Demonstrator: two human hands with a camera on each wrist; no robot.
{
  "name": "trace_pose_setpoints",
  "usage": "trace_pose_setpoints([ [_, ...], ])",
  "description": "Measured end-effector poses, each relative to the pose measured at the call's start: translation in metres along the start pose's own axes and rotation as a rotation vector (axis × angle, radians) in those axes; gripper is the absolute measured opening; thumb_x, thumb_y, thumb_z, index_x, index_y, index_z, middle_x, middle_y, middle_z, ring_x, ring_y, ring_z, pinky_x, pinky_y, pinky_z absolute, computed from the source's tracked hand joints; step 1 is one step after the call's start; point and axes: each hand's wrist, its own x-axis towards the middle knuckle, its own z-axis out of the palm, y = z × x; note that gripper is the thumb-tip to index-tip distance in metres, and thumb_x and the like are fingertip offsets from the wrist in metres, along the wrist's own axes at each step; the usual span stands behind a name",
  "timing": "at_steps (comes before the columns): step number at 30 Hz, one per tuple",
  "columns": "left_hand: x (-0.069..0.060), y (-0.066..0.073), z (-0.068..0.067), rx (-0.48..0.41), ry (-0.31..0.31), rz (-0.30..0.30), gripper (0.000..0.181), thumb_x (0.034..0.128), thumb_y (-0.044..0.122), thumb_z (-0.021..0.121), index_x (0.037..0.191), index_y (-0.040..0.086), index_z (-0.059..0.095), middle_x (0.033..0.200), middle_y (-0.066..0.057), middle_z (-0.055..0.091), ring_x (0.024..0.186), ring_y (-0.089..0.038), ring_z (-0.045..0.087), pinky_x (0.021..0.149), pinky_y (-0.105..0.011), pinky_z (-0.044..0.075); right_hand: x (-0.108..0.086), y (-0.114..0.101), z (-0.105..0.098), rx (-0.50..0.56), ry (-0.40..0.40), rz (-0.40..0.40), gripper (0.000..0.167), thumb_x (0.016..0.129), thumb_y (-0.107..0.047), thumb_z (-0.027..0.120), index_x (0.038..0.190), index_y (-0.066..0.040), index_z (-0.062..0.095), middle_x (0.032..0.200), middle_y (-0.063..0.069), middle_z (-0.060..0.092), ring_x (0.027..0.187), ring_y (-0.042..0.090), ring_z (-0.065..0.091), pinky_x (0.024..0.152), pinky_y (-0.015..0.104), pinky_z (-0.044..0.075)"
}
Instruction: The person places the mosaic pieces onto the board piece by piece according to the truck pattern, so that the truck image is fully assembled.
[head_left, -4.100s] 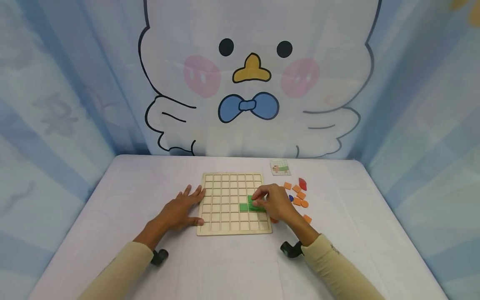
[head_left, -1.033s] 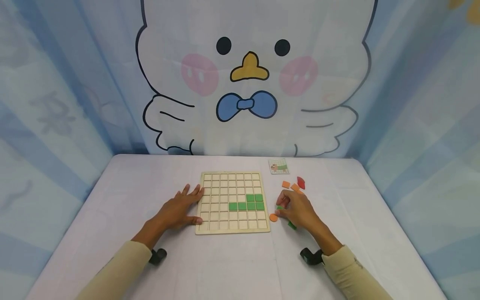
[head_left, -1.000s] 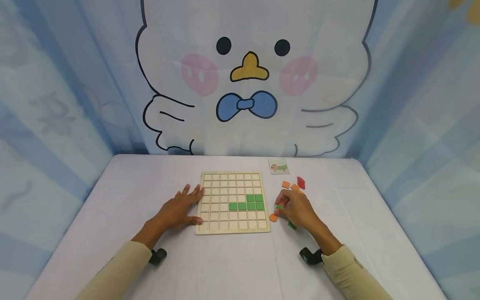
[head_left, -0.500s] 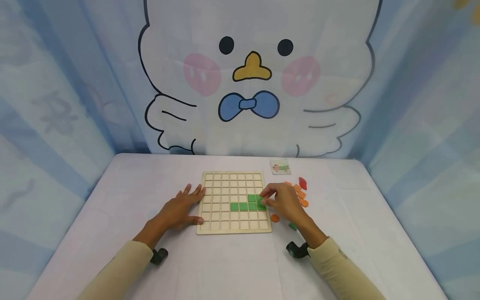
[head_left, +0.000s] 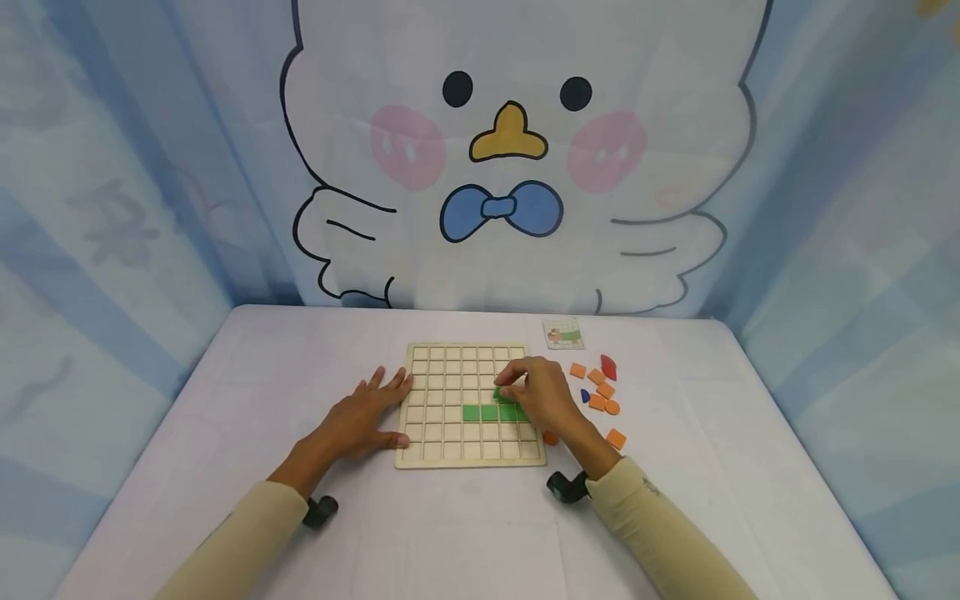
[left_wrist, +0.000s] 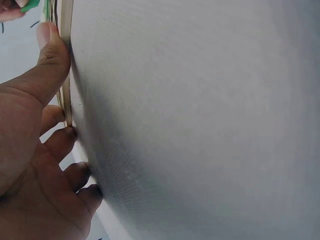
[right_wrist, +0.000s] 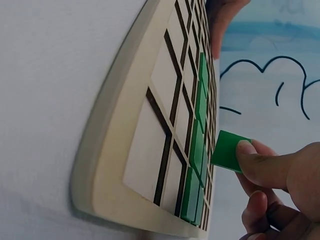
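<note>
I make out a smooth, matt wooden board [right_wrist: 112, 165], a faintly glossy, plastic-looking tile [right_wrist: 227, 150], a matt, finely woven tablecloth [head_left: 450, 542] and a matt fabric curtain [head_left: 510, 275].

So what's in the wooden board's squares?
Green tiles sit in several. In the head view, the right hand, pinching another green tile, hides part of the board.

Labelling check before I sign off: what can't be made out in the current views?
Head: board cells beneath the right grip, which covers them.
Head: part of an orange disc, hidden by the right grip.
Head: fine detail on the card, too small.
Left wrist: the whole shape of the held green tile, cut off by the top edge.
Right wrist: most of the left grip, cut off by the top edge and hidden by the board.
</note>
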Motion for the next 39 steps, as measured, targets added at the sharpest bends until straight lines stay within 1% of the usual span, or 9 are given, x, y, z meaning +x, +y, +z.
trace_pose_setpoints([
  [7, -0.001, 0.001, 0.0, 0.005, 0.003, -0.003, 0.104, 0.0877, 0.045, 0.084, 0.169, 0.016, 0.027, 0.178, -0.009, 0.02, 0.165, -0.044, 0.012, 0.129, -0.069, 0.024, 0.005, -0.002, 0.009, 0.016, -0.011, -0.024, 0.007, 0.093, -0.012, 0.083, 0.093, -0.019, 0.082, 0.096, -0.003, 0.079, 0.066, 0.015, 0.053, 0.061, 0.029, 0.045],
  [13, -0.001, 0.001, -0.001, 0.0, 0.005, 0.0, 0.104, 0.0882, 0.045, 0.084, 0.169, 0.015, 0.027, 0.178, -0.01, 0.02, 0.166, -0.044, 0.012, 0.129, -0.068, 0.023, 0.006, -0.004, 0.016, 0.019, -0.014, -0.022, 0.01, 0.092, -0.012, 0.084, 0.091, -0.021, 0.081, 0.094, -0.006, 0.079, 0.07, 0.011, 0.059, 0.066, 0.029, 0.05],
  [18, 0.0, 0.0, 0.0, 0.001, 0.002, 0.001, 0.104, 0.0881, 0.045, 0.084, 0.169, 0.016, 0.027, 0.178, -0.009, 0.02, 0.166, -0.044, 0.011, 0.13, -0.067, 0.023, 0.007, -0.005, 0.019, 0.019, -0.025, -0.038, 0.009, 0.092, -0.011, 0.083, 0.092, -0.02, 0.082, 0.095, -0.004, 0.08, 0.071, 0.012, 0.061, 0.068, 0.032, 0.051],
  [20, 0.0, 0.0, 0.0, 0.001, 0.002, -0.001, 0.104, 0.0878, 0.045, 0.084, 0.17, 0.016, 0.026, 0.178, -0.009, 0.02, 0.166, -0.044, 0.011, 0.13, -0.068, 0.023, 0.008, -0.005, 0.02, 0.001, -0.032, -0.043, 0.007, 0.093, -0.012, 0.082, 0.093, -0.02, 0.082, 0.095, -0.004, 0.08, 0.076, 0.013, 0.065, 0.072, 0.034, 0.054],
  [23, 0.0, 0.0, 0.0, -0.001, 0.0, -0.002, 0.105, 0.0879, 0.045, 0.084, 0.17, 0.018, 0.025, 0.178, -0.008, 0.019, 0.166, -0.043, 0.01, 0.129, -0.068, 0.023, 0.008, -0.005, 0.021, -0.039, -0.035, -0.046, 0.004, 0.094, -0.014, 0.082, 0.094, -0.017, 0.083, 0.096, -0.004, 0.078, 0.092, 0.018, 0.07, 0.083, 0.041, 0.058],
  [26, 0.0, 0.0, 0.0, -0.006, -0.004, -0.005, 0.105, 0.0877, 0.046, 0.084, 0.17, 0.019, 0.024, 0.178, -0.007, 0.018, 0.166, -0.042, 0.009, 0.13, -0.068, 0.023, 0.009, -0.005, 0.022, -0.062, -0.034, -0.042, 0.003, 0.095, -0.017, 0.082, 0.093, -0.015, 0.083, 0.097, -0.004, 0.076, 0.106, 0.023, 0.071, 0.093, 0.045, 0.058],
  [30, -0.001, 0.002, -0.001, -0.003, -0.007, -0.009, 0.105, 0.088, 0.045, 0.084, 0.17, 0.017, 0.025, 0.178, -0.008, 0.019, 0.166, -0.043, 0.01, 0.13, -0.067, 0.022, 0.009, -0.004, 0.022, -0.059, -0.038, -0.037, 0.003, 0.094, -0.017, 0.082, 0.091, -0.016, 0.082, 0.095, -0.004, 0.076, 0.106, 0.024, 0.071, 0.095, 0.047, 0.058],
  [33, -0.002, 0.003, -0.003, 0.0, -0.007, -0.008, 0.104, 0.0885, 0.044, 0.084, 0.17, 0.016, 0.026, 0.178, -0.009, 0.019, 0.166, -0.044, 0.01, 0.131, -0.066, 0.021, 0.01, -0.004, 0.021, -0.047, -0.038, -0.021, 0.006, 0.092, -0.015, 0.084, 0.09, -0.02, 0.081, 0.094, -0.005, 0.077, 0.104, 0.022, 0.071, 0.095, 0.045, 0.057],
  [39, -0.002, 0.002, -0.003, -0.002, -0.004, 0.003, 0.103, 0.0887, 0.044, 0.084, 0.169, 0.015, 0.026, 0.178, -0.01, 0.02, 0.166, -0.044, 0.01, 0.131, -0.066, 0.02, 0.006, 0.001, 0.013, -0.007, -0.012, 0.007, 0.011, 0.09, -0.012, 0.086, 0.098, -0.02, 0.082, 0.1, -0.003, 0.077, 0.107, 0.021, 0.07, 0.097, 0.044, 0.057],
])
